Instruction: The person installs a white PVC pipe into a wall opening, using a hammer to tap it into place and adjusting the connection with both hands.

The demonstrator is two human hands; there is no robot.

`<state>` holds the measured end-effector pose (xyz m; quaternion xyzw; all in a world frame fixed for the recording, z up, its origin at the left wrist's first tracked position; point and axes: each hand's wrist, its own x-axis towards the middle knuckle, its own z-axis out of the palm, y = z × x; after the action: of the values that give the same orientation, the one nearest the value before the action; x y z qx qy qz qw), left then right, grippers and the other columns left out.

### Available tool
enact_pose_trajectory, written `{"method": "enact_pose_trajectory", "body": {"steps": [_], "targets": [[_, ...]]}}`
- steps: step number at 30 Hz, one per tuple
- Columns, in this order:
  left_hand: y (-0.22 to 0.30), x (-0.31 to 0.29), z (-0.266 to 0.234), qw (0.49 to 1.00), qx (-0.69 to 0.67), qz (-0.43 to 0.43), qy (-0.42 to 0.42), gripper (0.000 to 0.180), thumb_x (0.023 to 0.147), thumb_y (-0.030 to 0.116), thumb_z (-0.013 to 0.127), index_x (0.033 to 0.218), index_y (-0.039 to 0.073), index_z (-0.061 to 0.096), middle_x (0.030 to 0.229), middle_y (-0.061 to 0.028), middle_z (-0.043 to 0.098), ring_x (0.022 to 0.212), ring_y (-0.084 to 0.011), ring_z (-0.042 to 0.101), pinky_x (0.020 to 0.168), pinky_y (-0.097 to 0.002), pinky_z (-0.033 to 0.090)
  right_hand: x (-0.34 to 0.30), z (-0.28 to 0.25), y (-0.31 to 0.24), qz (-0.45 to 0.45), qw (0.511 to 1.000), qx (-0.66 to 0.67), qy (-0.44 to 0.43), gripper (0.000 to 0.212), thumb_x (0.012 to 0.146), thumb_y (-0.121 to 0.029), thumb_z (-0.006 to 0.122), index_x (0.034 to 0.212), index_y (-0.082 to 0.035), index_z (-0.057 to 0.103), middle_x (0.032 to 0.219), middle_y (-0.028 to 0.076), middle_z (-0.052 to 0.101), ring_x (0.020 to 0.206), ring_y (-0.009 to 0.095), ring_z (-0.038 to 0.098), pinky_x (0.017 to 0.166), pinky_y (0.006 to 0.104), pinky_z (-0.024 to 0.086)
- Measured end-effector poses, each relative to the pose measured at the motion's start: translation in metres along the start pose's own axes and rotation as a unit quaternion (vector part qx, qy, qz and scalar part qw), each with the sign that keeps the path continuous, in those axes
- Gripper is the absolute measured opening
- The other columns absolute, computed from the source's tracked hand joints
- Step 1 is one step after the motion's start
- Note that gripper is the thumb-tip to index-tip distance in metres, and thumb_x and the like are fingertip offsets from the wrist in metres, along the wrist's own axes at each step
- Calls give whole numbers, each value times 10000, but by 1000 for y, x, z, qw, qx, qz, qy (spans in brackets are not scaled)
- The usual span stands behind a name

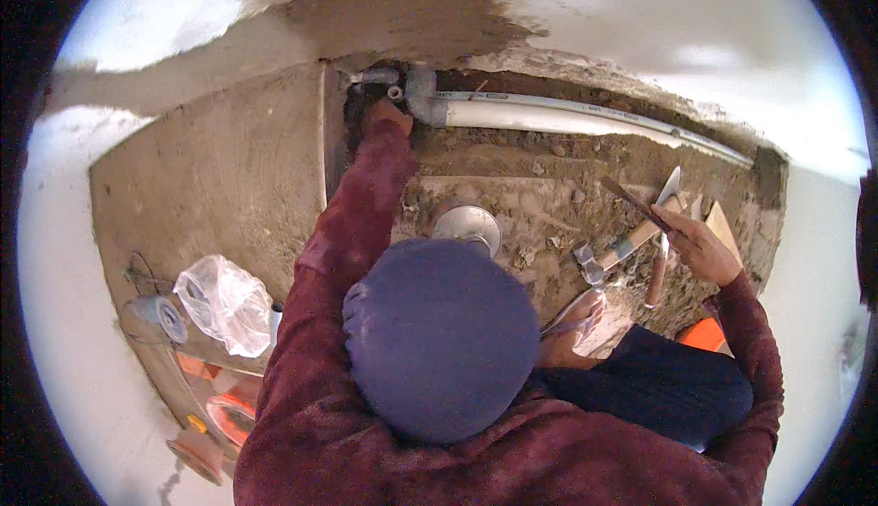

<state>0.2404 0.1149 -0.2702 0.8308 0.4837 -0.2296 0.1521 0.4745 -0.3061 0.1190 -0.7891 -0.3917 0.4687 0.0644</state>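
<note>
My left arm reaches forward into a dug-out corner, where my left hand (391, 117) is down beside a grey pipe fitting (422, 94); its fingers are hidden, so its grip does not show. A small round pipe end (395, 92) sits just past it. From the fitting, a thick white pipe (549, 121) runs right along the wall, a thinner grey pipe (594, 110) lying along it. Off to the right, my right hand (700, 248) is closed around a flat brown bar (631, 200), held tilted above the ground. What kind of tool it is cannot be made out.
Under the right hand lie a hammer (593, 266), a trowel (672, 184) and a wooden-handled tool (656, 279). A round metal piece (468, 225) stands in the middle on rubble. At left are a clear plastic bag (224, 303), a spool (170, 316) and an orange ring (230, 417).
</note>
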Motion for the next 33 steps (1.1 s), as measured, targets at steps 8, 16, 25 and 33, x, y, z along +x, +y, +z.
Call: {"method": "enact_pose_trajectory", "body": {"steps": [8,16,25,33], "targets": [[7,-19,20,997,55,60,9,534,798,317,629,1247,58,501,1252,-178,519,1146,-335,519,938,-423,449,-32,7,12,25,999,45,-15,447,870,-25,453,1316,-13,440,1199,193,562,1122,327,521,974,360,378],[-38,10,29,985,5,160,63,530,810,350,614,1235,50,512,1211,-196,552,1131,-346,527,946,-419,435,-42,14,16,72,979,187,-27,537,849,23,438,1378,-64,391,690,133,609,738,214,610,801,346,439],[-14,-66,-35,952,-179,244,-37,451,865,332,561,1220,58,520,1227,-205,539,1152,-349,503,960,-417,408,-51,27,35,3,996,85,9,488,866,17,417,1350,-42,410,751,178,597,694,262,602,750,380,449],[12,-100,-42,965,-95,244,-19,353,889,284,495,1131,35,565,1161,-177,572,1110,-341,520,957,-406,412,-45,32,40,30,996,79,-10,428,882,-55,434,1309,-48,451,852,193,606,630,258,579,657,367,473]]}}
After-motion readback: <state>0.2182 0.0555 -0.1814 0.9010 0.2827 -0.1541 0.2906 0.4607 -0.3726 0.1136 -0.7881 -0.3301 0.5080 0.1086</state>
